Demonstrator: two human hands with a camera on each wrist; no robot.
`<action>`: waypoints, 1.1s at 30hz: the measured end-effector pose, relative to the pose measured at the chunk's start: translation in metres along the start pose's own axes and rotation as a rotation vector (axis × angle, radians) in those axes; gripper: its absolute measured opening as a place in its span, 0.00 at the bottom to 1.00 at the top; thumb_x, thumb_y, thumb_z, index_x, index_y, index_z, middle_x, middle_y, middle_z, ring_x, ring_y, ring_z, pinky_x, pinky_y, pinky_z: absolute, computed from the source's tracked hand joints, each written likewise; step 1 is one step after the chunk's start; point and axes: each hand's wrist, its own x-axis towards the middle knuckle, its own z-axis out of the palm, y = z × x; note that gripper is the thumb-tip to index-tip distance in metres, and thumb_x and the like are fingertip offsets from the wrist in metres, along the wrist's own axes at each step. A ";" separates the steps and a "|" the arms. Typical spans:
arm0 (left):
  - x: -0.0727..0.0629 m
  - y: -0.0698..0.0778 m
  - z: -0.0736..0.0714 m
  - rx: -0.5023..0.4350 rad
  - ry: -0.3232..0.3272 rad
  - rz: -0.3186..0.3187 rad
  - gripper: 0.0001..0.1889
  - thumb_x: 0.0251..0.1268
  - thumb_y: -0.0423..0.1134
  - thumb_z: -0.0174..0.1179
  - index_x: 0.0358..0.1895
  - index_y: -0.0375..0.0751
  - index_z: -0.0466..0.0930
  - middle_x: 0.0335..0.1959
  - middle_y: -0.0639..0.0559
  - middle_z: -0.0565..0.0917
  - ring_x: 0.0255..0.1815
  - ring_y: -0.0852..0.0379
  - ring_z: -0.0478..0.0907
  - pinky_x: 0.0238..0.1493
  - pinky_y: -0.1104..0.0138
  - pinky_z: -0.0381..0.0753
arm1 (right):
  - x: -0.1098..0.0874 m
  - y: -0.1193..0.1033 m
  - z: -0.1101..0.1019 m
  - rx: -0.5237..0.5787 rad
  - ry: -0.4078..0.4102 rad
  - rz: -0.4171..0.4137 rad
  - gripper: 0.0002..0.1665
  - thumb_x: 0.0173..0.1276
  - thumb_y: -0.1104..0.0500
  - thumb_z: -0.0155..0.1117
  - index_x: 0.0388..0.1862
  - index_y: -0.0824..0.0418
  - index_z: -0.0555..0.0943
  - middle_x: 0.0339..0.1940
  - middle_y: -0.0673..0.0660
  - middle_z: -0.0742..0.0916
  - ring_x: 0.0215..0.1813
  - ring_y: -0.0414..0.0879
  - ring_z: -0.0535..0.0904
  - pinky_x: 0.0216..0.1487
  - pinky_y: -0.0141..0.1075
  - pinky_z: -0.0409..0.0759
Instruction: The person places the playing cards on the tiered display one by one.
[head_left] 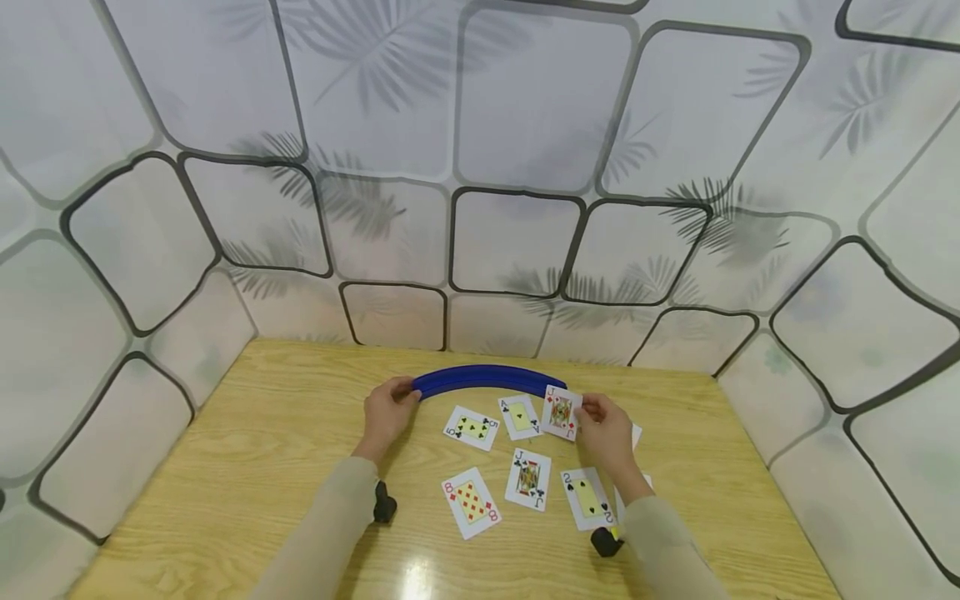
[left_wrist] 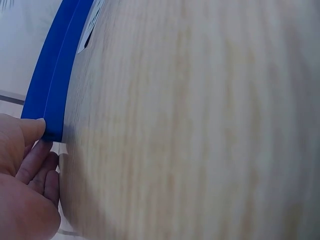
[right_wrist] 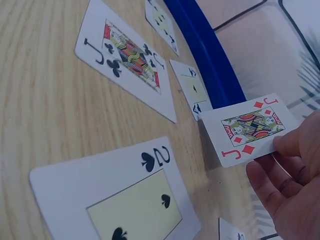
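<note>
A curved blue card holder [head_left: 480, 375] lies near the back of the table. My left hand [head_left: 387, 414] pinches its left end between thumb and fingers, as the left wrist view also shows with the holder [left_wrist: 55, 75] rising from the fingertips. My right hand [head_left: 609, 429] pinches a jack of diamonds [right_wrist: 252, 127] by one edge, face up. In the head view that card overlaps the right end of the holder. Closest to it on the table is an ace of clubs [head_left: 520, 417], with a five of clubs [head_left: 472, 427] to its left.
Nearer the front lie an eight of diamonds [head_left: 471, 502], a jack of clubs [head_left: 528, 479] and a two of spades [head_left: 587, 498]. Two more cards are mostly hidden beneath the right hand and forearm. Patterned curtain walls [head_left: 517, 242] enclose the wooden table [head_left: 247, 467] at the back and sides.
</note>
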 end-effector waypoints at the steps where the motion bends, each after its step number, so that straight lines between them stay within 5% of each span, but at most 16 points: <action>1: 0.000 0.000 0.000 0.002 -0.001 0.003 0.16 0.72 0.32 0.68 0.59 0.32 0.85 0.54 0.35 0.89 0.56 0.39 0.86 0.60 0.48 0.84 | 0.001 -0.001 0.000 0.003 0.002 0.002 0.16 0.77 0.66 0.63 0.60 0.69 0.81 0.52 0.67 0.88 0.50 0.54 0.83 0.40 0.22 0.81; 26: 0.003 -0.002 0.002 -0.014 -0.008 -0.019 0.16 0.72 0.33 0.67 0.59 0.33 0.85 0.55 0.36 0.89 0.57 0.39 0.85 0.62 0.48 0.83 | 0.018 -0.034 0.031 0.081 0.002 -0.133 0.13 0.72 0.72 0.65 0.53 0.72 0.85 0.45 0.70 0.90 0.45 0.56 0.87 0.37 0.23 0.83; 33: 0.001 -0.001 0.001 -0.024 -0.008 -0.040 0.17 0.73 0.33 0.67 0.60 0.33 0.85 0.56 0.36 0.88 0.59 0.39 0.85 0.64 0.48 0.83 | 0.021 -0.044 0.040 0.097 -0.011 -0.183 0.12 0.72 0.71 0.66 0.53 0.72 0.86 0.43 0.68 0.90 0.39 0.48 0.85 0.37 0.23 0.81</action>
